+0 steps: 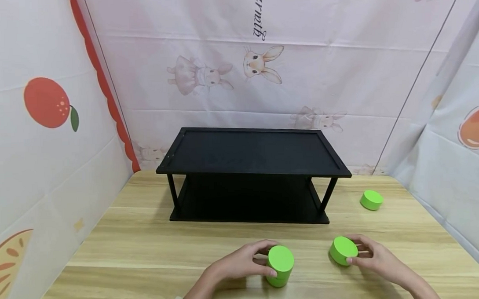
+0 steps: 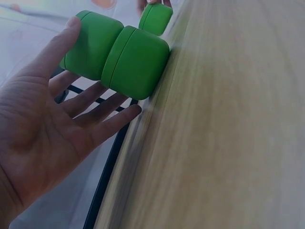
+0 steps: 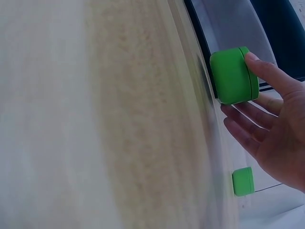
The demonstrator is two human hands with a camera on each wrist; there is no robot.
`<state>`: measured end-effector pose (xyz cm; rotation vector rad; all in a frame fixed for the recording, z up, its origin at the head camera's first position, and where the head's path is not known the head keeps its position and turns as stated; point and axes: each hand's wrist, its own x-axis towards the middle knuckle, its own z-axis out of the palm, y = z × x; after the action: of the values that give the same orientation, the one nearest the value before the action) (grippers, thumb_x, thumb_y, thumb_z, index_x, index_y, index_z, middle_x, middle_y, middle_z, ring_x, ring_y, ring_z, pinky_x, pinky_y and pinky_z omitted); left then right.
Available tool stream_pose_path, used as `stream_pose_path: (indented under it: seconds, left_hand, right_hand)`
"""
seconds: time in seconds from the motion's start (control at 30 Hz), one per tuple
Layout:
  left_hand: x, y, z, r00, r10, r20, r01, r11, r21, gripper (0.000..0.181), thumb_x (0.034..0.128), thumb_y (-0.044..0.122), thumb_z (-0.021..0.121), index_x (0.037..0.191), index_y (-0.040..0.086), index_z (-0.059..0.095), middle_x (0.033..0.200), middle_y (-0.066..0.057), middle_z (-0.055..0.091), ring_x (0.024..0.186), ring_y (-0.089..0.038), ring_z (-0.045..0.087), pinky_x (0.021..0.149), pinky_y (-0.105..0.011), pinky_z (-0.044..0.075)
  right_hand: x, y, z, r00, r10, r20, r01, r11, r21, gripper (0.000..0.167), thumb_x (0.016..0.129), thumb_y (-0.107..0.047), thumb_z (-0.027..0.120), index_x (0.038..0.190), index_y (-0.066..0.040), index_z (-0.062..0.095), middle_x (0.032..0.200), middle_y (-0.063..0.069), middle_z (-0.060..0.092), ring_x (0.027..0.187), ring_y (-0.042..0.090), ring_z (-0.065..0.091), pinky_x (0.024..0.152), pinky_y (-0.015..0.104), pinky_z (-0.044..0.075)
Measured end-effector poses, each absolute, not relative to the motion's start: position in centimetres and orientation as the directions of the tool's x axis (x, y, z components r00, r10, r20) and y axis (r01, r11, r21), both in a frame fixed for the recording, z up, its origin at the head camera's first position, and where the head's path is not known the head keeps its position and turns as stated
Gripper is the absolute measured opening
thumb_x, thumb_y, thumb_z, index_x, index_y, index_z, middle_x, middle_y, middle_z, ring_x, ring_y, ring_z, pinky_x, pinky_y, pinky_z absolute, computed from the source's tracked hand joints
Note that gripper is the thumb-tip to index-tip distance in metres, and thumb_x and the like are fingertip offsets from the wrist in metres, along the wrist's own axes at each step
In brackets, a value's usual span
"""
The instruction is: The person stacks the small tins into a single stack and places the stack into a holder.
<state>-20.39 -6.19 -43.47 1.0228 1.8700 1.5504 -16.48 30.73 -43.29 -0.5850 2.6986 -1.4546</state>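
Four green round boxes, look like rigid plastic or tin: probably light, stiff, smooth enough to slip in a loose pinch, not very fragile, though the edges could scuff if dropped. Left hand (image 1: 245, 263) pinches the upper box (image 1: 281, 259) between thumb and fingers, lower fingers spread free; that box sits on the lower box (image 1: 277, 282), which stands on the wooden table (image 1: 140, 258) in front of the black rack (image 1: 255, 151). Right hand (image 1: 376, 259) has thumb and fingers clamped on the right-hand box (image 1: 342, 252), right of the stack; can't quite tell from these angles whether its base touches the wood. Far box (image 1: 371, 200) sits by itself right of the rack, nobody touching it. Best hold: thumb and fingers opposed across the round wall, below the seam, since gripping only the thin lid (image 3: 253, 82) might pull it off. Stack looks unglued, so I'd take the lower one if both must move. As containers: seams suggest lidded boxes, lids on where I can see, contents hidden.
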Motion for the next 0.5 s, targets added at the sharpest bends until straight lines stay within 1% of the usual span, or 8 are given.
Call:
stream_pose_path:
  seconds: [0.2, 0.5]
  left_hand:
    - [-20.5, -6.3, -43.4, -0.584, 0.807, 0.087, 0.246, 0.073, 0.966, 0.052, 0.0844, 0.014, 0.068, 0.132, 0.014, 0.046, 0.120, 0.008, 0.052, 0.113, -0.009, 0.046, 0.090, -0.023, 0.042]
    - [-20.4, -6.3, -43.3, -0.584, 0.806, 0.099, 0.262, 0.072, 0.962, 0.052, 0.0844, 0.014, 0.068, 0.131, 0.014, 0.047, 0.120, 0.008, 0.052, 0.112, -0.008, 0.046, 0.091, -0.024, 0.042]
  right_hand:
    - [-16.6, 30.4, -42.7, -0.933, -0.328, 0.145, -0.310, 0.533, -0.787, 0.050, 0.084, -0.007, 0.066, 0.123, 0.014, 0.043, 0.110, 0.022, 0.053, 0.090, 0.010, 0.058, 0.072, 0.025, 0.051]
    - [-16.8, 29.9, -42.1, -0.932, -0.335, 0.135, -0.310, 0.547, -0.778, 0.049, 0.085, -0.010, 0.066, 0.123, 0.012, 0.044, 0.111, 0.021, 0.054, 0.090, 0.011, 0.058, 0.073, 0.025, 0.051]
